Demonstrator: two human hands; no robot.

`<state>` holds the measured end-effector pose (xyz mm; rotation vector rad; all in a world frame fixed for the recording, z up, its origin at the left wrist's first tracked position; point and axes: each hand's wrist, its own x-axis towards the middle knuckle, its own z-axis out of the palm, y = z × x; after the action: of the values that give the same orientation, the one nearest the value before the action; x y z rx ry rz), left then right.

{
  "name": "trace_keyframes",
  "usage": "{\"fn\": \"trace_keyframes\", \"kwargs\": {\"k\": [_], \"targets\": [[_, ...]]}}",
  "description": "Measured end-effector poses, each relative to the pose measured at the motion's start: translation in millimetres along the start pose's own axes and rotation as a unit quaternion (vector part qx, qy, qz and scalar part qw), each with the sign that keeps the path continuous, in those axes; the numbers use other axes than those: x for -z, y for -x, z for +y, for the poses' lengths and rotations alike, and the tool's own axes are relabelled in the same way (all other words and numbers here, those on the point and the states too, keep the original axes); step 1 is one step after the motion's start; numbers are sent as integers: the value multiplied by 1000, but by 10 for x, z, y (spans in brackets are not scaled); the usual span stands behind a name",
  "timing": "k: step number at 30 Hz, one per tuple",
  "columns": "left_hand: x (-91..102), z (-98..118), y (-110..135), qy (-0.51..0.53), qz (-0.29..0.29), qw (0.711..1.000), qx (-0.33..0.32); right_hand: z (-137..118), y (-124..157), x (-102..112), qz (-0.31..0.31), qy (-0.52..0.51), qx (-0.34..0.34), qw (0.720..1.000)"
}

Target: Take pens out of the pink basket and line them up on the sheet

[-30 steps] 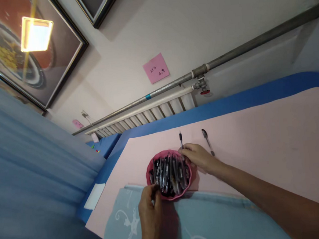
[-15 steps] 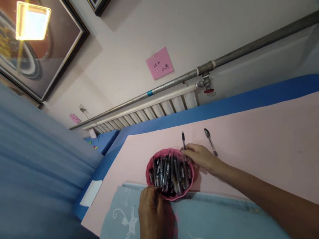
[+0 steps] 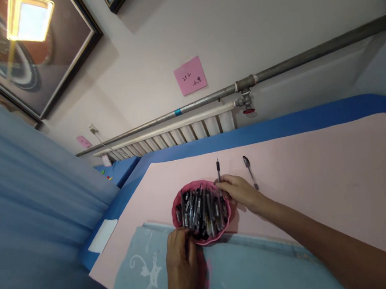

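A pink bowl (image 3: 175, 208) full of several black pens stands on the pink table top (image 3: 316, 183). My left hand (image 3: 180, 261) is closed at the bowl's near rim, its fingers pinched among the pens. My right hand (image 3: 237, 190) is closed at the bowl's far right rim and holds a black pen (image 3: 218, 167) that points away from me. A second pen (image 3: 250, 171) lies loose on the table just right of that hand.
A light blue cloth with white patterns (image 3: 256, 273) covers the near table edge. A blue border (image 3: 278, 129) runs along the far edge. Behind it are a radiator (image 3: 179, 134), a pipe with a red valve (image 3: 247, 110) and a pink note (image 3: 190, 75) on the wall.
The view has shifted a little; the bowl and both hands sit slightly further left in the picture. Both hands keep their places at the bowl's rim.
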<state>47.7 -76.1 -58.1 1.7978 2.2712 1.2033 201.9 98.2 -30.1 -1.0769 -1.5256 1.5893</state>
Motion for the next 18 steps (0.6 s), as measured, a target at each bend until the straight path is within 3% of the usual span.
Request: {"fn": "trace_keyframes", "kwargs": {"k": [18], "targets": [[-23,-26,24,-5,12,1000,-13,17,0,6,-8,3,11,1000]]}}
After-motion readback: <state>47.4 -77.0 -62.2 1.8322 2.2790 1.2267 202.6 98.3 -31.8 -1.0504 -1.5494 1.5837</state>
